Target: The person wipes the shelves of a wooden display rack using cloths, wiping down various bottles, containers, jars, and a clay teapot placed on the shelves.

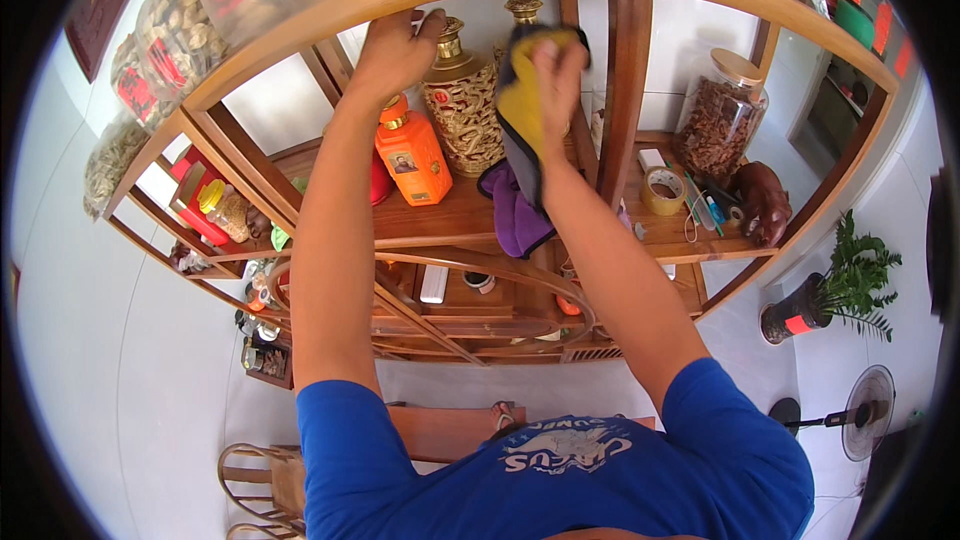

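Note:
My right hand (559,79) grips a yellow and grey cloth (525,109) with dark edging, held up in the middle bay of the wooden display shelf (630,90). Below it hangs purple cloth (517,214); whether it is one piece with the yellow cannot be told. My left hand (397,52) is raised under the top rail, close to the golden cap of an ornate gold and red bottle (461,112). Its fingertips are partly hidden. An orange bottle (412,154) stands in front, near my left forearm. Behind the cloth rises a second golden cap (523,9).
Clear jars of dried goods (180,30) line the top. To the right sit a wooden-lidded jar (724,116), a tape roll (664,191) and a brown animal figurine (761,202). A potted plant (806,307), a fan (866,412) and a wooden chair (274,484) stand around.

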`<state>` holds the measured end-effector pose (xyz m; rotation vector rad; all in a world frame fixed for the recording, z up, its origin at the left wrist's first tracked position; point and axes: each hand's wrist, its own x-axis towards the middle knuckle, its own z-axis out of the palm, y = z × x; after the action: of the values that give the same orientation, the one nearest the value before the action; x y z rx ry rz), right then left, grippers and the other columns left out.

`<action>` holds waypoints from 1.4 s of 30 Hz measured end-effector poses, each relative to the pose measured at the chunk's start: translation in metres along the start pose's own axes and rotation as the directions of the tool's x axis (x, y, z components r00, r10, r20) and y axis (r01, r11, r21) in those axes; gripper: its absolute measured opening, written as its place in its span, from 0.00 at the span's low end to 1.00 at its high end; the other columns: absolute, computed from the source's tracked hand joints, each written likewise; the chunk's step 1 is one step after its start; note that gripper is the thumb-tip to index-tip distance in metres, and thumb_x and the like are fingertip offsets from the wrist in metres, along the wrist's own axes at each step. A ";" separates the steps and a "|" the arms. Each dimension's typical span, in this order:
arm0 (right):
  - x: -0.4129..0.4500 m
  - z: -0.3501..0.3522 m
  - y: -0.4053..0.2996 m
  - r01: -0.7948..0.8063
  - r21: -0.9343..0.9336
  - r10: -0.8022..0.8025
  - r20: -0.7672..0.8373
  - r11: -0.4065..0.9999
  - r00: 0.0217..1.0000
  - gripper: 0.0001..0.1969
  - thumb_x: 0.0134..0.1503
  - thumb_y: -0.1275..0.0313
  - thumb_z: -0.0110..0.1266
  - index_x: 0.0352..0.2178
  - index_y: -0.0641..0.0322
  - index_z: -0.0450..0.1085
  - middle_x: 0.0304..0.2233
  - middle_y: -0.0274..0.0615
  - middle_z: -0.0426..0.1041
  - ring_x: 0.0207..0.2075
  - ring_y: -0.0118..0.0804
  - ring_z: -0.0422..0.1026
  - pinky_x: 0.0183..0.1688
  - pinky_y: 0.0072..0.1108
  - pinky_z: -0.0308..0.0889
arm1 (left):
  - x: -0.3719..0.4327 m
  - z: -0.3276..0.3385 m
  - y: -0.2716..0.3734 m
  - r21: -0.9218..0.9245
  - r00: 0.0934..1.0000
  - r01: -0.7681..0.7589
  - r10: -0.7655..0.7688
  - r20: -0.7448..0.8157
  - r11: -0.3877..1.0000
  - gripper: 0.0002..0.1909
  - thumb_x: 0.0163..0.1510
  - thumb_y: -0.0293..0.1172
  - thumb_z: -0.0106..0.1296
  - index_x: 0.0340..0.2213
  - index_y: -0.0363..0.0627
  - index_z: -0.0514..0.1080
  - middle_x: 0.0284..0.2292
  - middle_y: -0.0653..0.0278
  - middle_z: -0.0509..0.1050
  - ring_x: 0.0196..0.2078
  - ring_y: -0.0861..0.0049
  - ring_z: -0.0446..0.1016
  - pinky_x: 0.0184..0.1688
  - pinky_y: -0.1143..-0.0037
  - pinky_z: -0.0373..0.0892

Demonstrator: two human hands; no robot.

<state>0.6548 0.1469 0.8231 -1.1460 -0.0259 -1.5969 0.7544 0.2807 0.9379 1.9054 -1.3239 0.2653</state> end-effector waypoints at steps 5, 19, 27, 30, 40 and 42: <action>0.046 0.040 0.047 0.107 -0.539 0.139 0.396 0.836 0.908 0.25 0.66 0.57 0.45 0.48 0.76 0.64 0.49 0.70 0.71 0.48 0.62 0.73 0.49 0.44 0.67 | 0.028 0.042 -0.023 -0.171 0.964 0.265 -0.267 0.008 0.949 0.34 0.69 0.55 0.36 0.63 0.40 0.62 0.63 0.51 0.64 0.62 0.59 0.66 0.65 0.69 0.58; -0.004 0.034 0.030 0.936 -0.210 -0.295 0.909 0.283 0.293 0.11 0.48 0.72 0.54 0.33 0.66 0.76 0.43 0.46 0.78 0.50 0.43 0.73 0.54 0.32 0.64 | 0.034 0.017 -0.041 -0.211 0.942 0.334 -0.315 0.119 0.919 0.27 0.69 0.54 0.38 0.57 0.51 0.72 0.57 0.58 0.72 0.55 0.69 0.71 0.62 0.70 0.62; -0.022 0.029 0.042 0.912 -0.278 -0.361 0.852 0.302 0.379 0.11 0.50 0.71 0.54 0.33 0.67 0.75 0.38 0.48 0.75 0.46 0.48 0.71 0.54 0.34 0.62 | 0.038 0.015 -0.054 0.110 0.964 0.248 -0.256 0.067 0.963 0.27 0.68 0.54 0.38 0.58 0.53 0.71 0.55 0.60 0.75 0.55 0.72 0.72 0.60 0.72 0.64; -0.022 0.025 0.044 0.758 -0.488 -0.396 0.652 0.434 0.647 0.15 0.52 0.65 0.57 0.34 0.70 0.71 0.37 0.53 0.74 0.44 0.54 0.71 0.51 0.38 0.64 | 0.039 0.016 -0.051 0.098 0.950 0.288 -0.297 0.096 0.953 0.29 0.68 0.56 0.36 0.60 0.55 0.69 0.54 0.61 0.75 0.50 0.68 0.75 0.51 0.67 0.71; 0.018 0.031 0.045 0.428 -0.636 0.009 0.564 0.642 0.825 0.26 0.58 0.54 0.56 0.37 0.76 0.73 0.37 0.62 0.77 0.43 0.61 0.74 0.50 0.40 0.70 | 0.042 0.028 -0.064 0.043 0.973 0.227 -0.229 0.025 0.973 0.27 0.70 0.51 0.38 0.58 0.45 0.71 0.51 0.59 0.77 0.52 0.72 0.75 0.53 0.73 0.69; 0.001 0.015 0.042 0.474 -0.601 -0.087 0.558 0.643 0.825 0.20 0.57 0.61 0.57 0.34 0.75 0.74 0.34 0.60 0.77 0.40 0.61 0.74 0.47 0.41 0.70 | 0.043 0.029 -0.058 0.088 0.957 0.286 -0.289 0.015 0.954 0.27 0.69 0.51 0.38 0.57 0.44 0.71 0.50 0.57 0.78 0.54 0.69 0.74 0.57 0.73 0.67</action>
<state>0.6961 0.1381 0.8103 -2.2723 0.1095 -1.5879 0.8161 0.2389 0.9150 2.1504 -1.0482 0.1491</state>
